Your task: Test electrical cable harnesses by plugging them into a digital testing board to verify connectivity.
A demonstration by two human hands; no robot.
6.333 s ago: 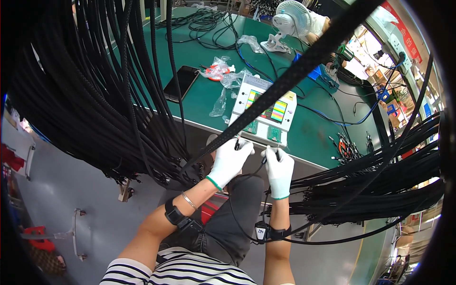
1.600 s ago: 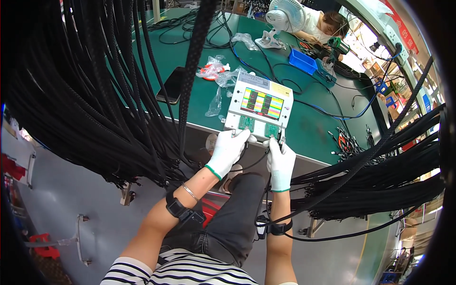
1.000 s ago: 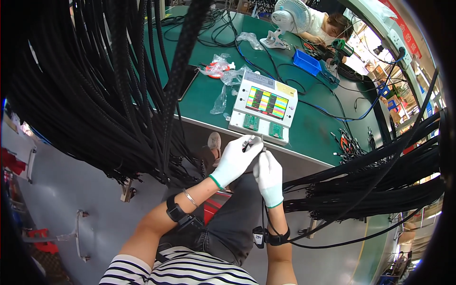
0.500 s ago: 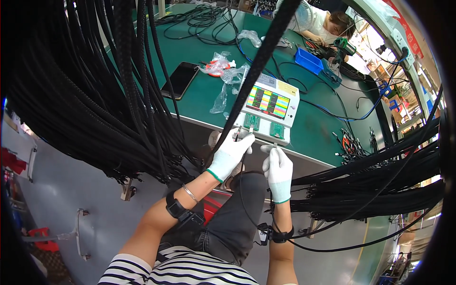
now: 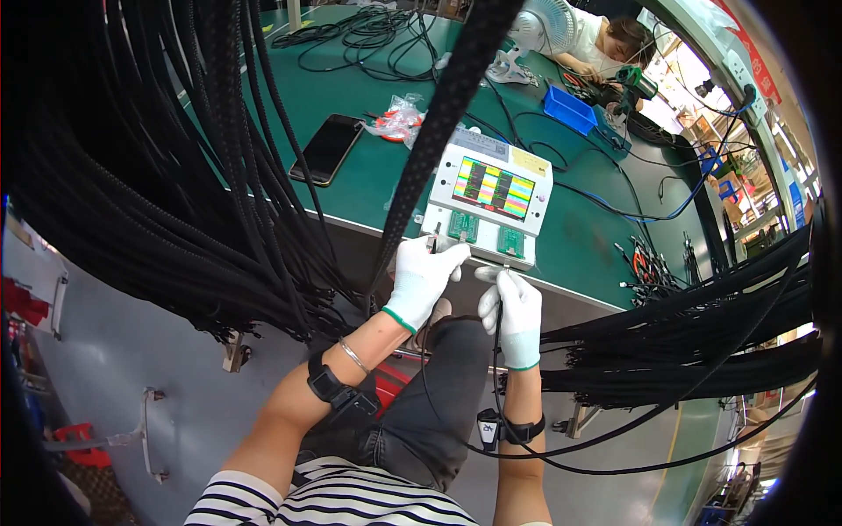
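My left hand [image 5: 419,279], in a white glove, is at the lower left corner of a white tester [image 5: 493,158] with a lit colour screen. Its fingers are closed on a black cable end [image 5: 433,244], and the fingertips reach a small plug [image 5: 463,238] at the left green circuit board [image 5: 465,225]. Just below the right green board [image 5: 511,240], my gloved right hand [image 5: 516,314] pinches a black cable [image 5: 498,337] by its small metal plug [image 5: 506,266]. Whether either plug is seated is too small to tell.
Thick bundles of black braided cables [image 5: 132,193] hang at left; more cables [image 5: 675,351] lie at right. One strand [image 5: 421,149] crosses before the tester. On the green table [image 5: 368,202] are a phone [image 5: 328,149], plastic bags [image 5: 399,118] and a blue tray [image 5: 570,111]. A co-worker [image 5: 605,53] sits opposite.
The right hand has shifted slightly, and its cable now runs visibly down from the fingers. My left hand stays nearly in place. The hanging strand has swung left across the tester.
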